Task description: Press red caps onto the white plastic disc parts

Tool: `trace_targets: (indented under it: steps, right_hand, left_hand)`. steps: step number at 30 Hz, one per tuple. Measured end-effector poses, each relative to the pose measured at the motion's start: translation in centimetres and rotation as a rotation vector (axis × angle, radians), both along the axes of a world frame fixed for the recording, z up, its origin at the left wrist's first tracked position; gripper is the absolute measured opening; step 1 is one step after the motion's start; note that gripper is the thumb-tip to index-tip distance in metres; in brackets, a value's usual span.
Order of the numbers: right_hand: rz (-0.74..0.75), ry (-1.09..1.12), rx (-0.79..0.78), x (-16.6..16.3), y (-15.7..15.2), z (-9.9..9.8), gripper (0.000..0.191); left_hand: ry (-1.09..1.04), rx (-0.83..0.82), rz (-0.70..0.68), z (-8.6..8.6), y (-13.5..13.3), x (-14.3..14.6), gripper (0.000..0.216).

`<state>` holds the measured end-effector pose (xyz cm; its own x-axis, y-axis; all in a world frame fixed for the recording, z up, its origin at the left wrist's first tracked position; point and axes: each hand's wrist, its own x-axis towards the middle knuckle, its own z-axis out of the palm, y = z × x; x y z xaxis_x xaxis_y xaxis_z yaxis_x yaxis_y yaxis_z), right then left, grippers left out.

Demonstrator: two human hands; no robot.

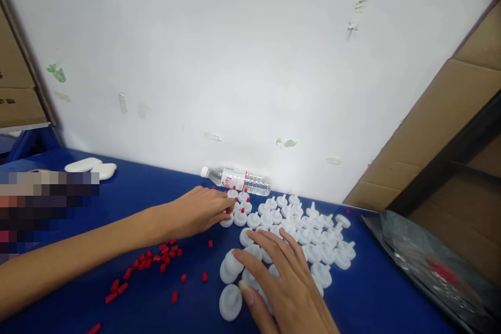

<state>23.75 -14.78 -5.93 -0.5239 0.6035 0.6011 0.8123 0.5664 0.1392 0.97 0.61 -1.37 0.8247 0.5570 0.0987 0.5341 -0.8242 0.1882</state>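
My left hand (198, 211) reaches in from the left. Its fingers are pinched at a small red cap (228, 211) on the nozzle of a white disc-shaped piece (226, 221). Beside it stand several white pieces with red caps on their tips, such as one (240, 217) just to the right. My right hand (287, 282) spreads its fingers over a cluster of uncapped white pieces (313, 253), partly hiding them. One white piece (230, 302) lies by its thumb. Loose red caps (146, 261) are scattered below my left forearm.
A clear plastic bottle (238, 179) lies against the white wall (235, 62) behind the pieces. Two white rounded objects (104, 171) rest at the back left of the blue table (148, 302). A clear plastic bag (430, 266) and cardboard (426, 120) border the right side.
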Motion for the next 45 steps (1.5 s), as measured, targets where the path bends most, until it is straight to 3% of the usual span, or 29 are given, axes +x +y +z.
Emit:
trace_targets:
  steps: [7,11,15,18,22,26,30,33,39,45]
  right_hand:
    - [0.0,-0.025,0.071,-0.4,-0.4,0.4,0.051]
    - [0.042,0.066,0.099,-0.7,-0.4,1.4,0.035]
    - [0.144,0.181,0.163,-1.6,-0.4,2.4,0.02]
    - [0.086,0.255,0.249,-2.5,-0.6,2.1,0.024]
    - [0.04,0.315,0.365,-3.2,-0.6,1.1,0.025]
    - [0.075,0.189,0.28,-2.8,-0.2,1.2,0.023]
    - [0.115,0.159,0.195,-2.0,-0.2,1.8,0.017]
    - [0.148,0.132,0.124,-1.6,-0.3,1.8,0.016]
    - [0.146,0.208,0.157,-1.7,0.0,1.3,0.026]
    - [0.179,0.196,0.182,-1.4,-0.2,1.5,0.027]
  left_hand:
    - [-0.19,-0.267,-0.073,4.3,-4.4,1.1,0.029]
    - [-0.274,-0.361,-0.193,4.9,-6.1,1.4,0.026]
    - [-0.226,-0.445,-0.291,5.0,-6.8,1.5,0.041]
    - [-0.253,-0.509,-0.24,5.5,-6.3,1.4,0.049]
    - [-0.294,-0.347,0.027,6.1,-3.0,0.7,0.049]
    - [-0.146,-0.215,0.099,4.9,-0.6,-0.3,0.043]
    - [0.07,-0.161,0.07,2.6,-1.5,-0.8,0.029]
    - [0.127,-0.142,0.051,2.2,-2.5,-0.9,0.017]
    - [0.05,-0.094,0.019,3.7,-4.4,0.4,0.015]
    - [-0.083,-0.19,-0.115,2.3,-5.8,1.5,0.016]
